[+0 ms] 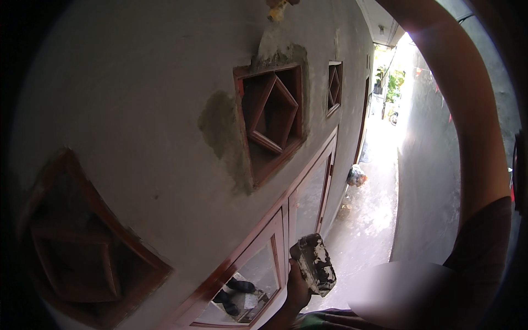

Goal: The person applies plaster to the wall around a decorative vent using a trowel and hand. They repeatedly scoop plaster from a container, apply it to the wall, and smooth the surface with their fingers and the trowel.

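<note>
My left hand [297, 287] grips a dark, box-shaped container [315, 263] crusted with white splashes, low in front of the wall. What it contains cannot be made out. My right arm rises along the right side and leaves the picture at the top. At the top edge, part of my right hand [284, 2] is closed round a small yellowish tool [276, 12] against the wall; its kind is unclear. Below it a pale streak [271, 43] runs down to a square vent opening [274, 118] with a reddish-brown frame. Damp-looking grey patches [219, 121] border that frame.
A grey plastered wall [148, 82] fills the left, with another framed vent [77, 247] and a smaller one [334, 87]. Below are brown-framed glass windows [247, 291]. A narrow, bright alley [368, 220] runs between this wall and a facing wall [426, 192]; a plastic bag [357, 176] lies there.
</note>
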`<state>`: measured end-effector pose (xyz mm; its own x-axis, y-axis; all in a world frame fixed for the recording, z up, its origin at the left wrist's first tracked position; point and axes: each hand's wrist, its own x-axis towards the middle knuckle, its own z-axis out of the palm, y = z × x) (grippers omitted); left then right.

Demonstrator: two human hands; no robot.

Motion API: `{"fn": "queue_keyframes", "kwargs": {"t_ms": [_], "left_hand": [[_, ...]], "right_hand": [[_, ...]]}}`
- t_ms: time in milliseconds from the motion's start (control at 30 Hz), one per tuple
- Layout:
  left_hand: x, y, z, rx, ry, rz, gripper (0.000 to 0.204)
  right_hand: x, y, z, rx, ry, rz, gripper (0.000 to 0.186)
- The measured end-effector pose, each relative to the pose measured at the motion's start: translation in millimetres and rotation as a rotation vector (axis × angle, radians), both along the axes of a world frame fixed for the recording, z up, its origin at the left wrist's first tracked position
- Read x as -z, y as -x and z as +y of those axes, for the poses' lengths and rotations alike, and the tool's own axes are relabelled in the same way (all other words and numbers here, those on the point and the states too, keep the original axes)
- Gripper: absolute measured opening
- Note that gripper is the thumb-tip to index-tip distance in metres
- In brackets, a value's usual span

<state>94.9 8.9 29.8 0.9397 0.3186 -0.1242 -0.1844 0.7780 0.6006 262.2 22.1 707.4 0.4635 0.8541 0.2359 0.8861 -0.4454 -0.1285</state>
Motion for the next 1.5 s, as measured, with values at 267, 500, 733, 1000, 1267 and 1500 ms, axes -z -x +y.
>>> {"fn": "queue_keyframes", "kwargs": {"t_ms": [267,500,733,1000,1267,1500], "left_hand": [[-22.5,9.5,1.0,-0.001,0.008,0.037,0.076],[-19.4,9.3,3.6,0.009,0.078,-0.023,0.078],[-45.6,16.3,10.1,0.201,0.374,-0.259,0.08],[-73.0,21.2,14.6,0.136,0.354,-0.311,0.071],[-57.5,44.7,-12.9,-0.244,-0.243,-0.302,0.068],[-31.5,71.9,-10.9,-0.245,0.015,-0.126,0.074]], "right_hand": [[-45.0,-8.6,20.8,-0.018,0.077,0.124,0.021],[-40.4,-0.5,-38.7,-0.009,-0.174,0.03,0.022],[130.5,42.3,-175.3,-0.081,-0.403,-0.132,0.021],[413.0,57.4,-207.9,-0.385,-0.455,0.544,0.021],[502.7,86.5,-186.5,-0.415,-0.494,0.717,0.033],[458.7,25.4,-144.0,-0.663,-0.721,0.353,0.06]]}}
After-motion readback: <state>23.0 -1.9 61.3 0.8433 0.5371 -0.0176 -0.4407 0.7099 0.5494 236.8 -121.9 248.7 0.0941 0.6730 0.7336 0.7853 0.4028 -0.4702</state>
